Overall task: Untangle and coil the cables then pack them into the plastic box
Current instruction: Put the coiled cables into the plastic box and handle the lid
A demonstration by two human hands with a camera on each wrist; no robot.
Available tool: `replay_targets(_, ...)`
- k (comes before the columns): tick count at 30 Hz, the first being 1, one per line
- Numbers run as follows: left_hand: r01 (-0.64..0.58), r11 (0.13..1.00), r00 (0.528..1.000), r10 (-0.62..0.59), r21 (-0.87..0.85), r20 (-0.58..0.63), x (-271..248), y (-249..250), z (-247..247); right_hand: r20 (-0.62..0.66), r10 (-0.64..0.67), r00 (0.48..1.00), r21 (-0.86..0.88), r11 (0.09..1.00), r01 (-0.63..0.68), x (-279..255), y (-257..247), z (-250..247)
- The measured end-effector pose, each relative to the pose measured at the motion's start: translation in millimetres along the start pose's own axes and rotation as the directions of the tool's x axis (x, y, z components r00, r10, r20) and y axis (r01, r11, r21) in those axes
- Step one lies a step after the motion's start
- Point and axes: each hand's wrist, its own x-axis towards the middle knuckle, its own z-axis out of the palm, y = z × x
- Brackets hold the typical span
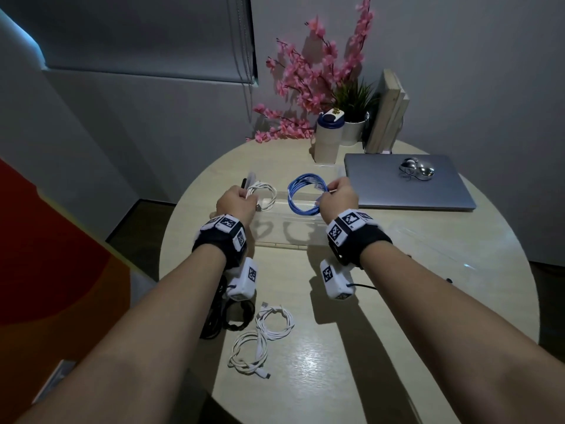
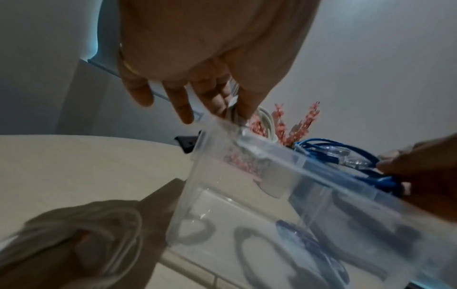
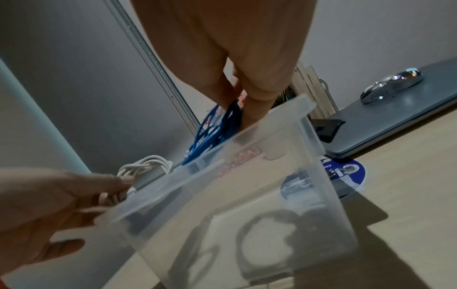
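Note:
A clear plastic box point(image 1: 284, 243) stands open in the middle of the round table. My left hand point(image 1: 246, 194) pinches a coiled white cable point(image 1: 263, 194) over the box's left end. My right hand point(image 1: 330, 191) pinches a coiled blue cable point(image 1: 301, 195) over its right half. In the left wrist view the fingers point(image 2: 217, 103) clamp the white cable point(image 2: 265, 119) just above the box rim point(image 2: 272, 150). In the right wrist view the blue cable point(image 3: 217, 129) hangs from my right hand point(image 3: 243, 101) and dips behind the box rim point(image 3: 222, 156). Shadows of both coils fall on the box floor.
Two white coiled cables point(image 1: 275, 320) point(image 1: 249, 351) and a black cable point(image 1: 227, 321) lie near the table's front edge. A closed laptop point(image 1: 409, 191) with a mouse point(image 1: 417, 170) sits at the right. A bottle point(image 1: 328, 139), pink flowers point(image 1: 308, 75) and books point(image 1: 388, 111) stand at the back.

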Motion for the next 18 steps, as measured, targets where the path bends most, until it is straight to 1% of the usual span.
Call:
replay_targets(4,-0.022,1.000,0.998,0.021,0.016,0.060,-6.6,-2.7,5.4,0.071,0.018,0.997,-0.210,0.978,-0.003,6.0,4.7,-8.2)
replay_targets(7,-0.027,1.000,0.995,0.025,0.013,0.099,-17.0,-3.1,4.9,0.136,0.045,0.990,-0.309,0.951,-0.001,8.8,11.3,-20.3)
replay_targets(10,-0.032,0.999,0.986,0.029,0.017,0.164,-31.6,-5.4,6.4,0.202,0.068,0.977,-0.443,0.896,0.029,7.1,21.7,-32.9)
replay_targets(13,-0.025,0.998,0.969,0.011,0.054,0.247,-47.5,-3.4,7.6,0.253,0.098,0.962,-0.594,0.801,0.075,7.3,37.1,-37.6)
replay_targets(16,-0.056,0.977,0.930,-0.024,0.206,0.368,-62.1,4.3,6.7,0.270,0.112,0.956,-0.722,0.680,0.124,5.2,49.0,-43.2)
replay_targets(17,-0.098,0.952,0.918,-0.027,0.291,0.395,-65.7,7.2,6.7,0.279,0.113,0.954,-0.741,0.657,0.139,2.8,48.9,-45.3)
replay_targets(18,-0.153,0.909,0.916,-0.017,0.388,0.401,-69.2,10.9,6.1,0.300,0.158,0.941,-0.761,0.635,0.136,0.5,45.8,-46.0)
